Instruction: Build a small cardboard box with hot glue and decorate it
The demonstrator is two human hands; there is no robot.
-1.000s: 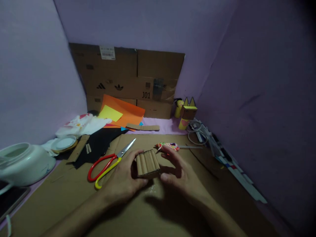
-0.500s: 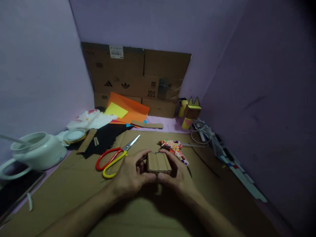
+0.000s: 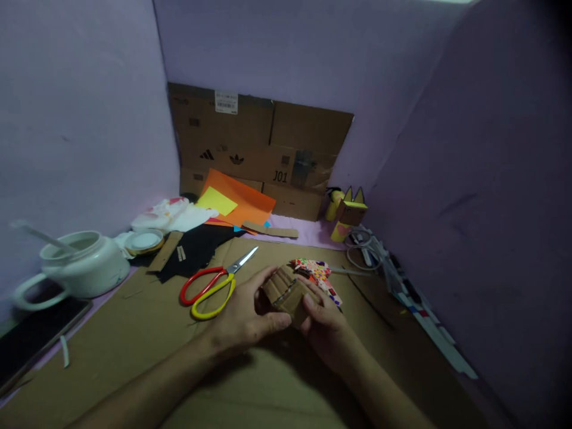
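A small cardboard box [image 3: 286, 293] is held tilted between my two hands, a little above the cardboard sheet [image 3: 250, 381] on the table. My left hand [image 3: 248, 313] grips its left side, with the thumb along the near lower edge. Around the right side is my right hand [image 3: 324, 313], its thumb on the box. A seam with a rough edge runs across the box. Left of my left hand lie scissors [image 3: 218, 285] with one red and one yellow handle, blades pointing away. Just behind my right hand rests a colourful patterned glue gun [image 3: 315, 271], partly hidden.
At the left stand a white pot [image 3: 84, 268] and a dark phone [image 3: 40, 333]. Orange paper [image 3: 250, 205] and black cloth [image 3: 201, 250] lie behind. A cardboard cat figure [image 3: 351, 211] stands back right, near a coiled cable [image 3: 364, 253]. A large cardboard panel [image 3: 250, 143] leans on the wall.
The box has been turned and tilted in my hands, so its seam now faces up. My right thumb has moved up onto it. The camera view has shifted slightly.
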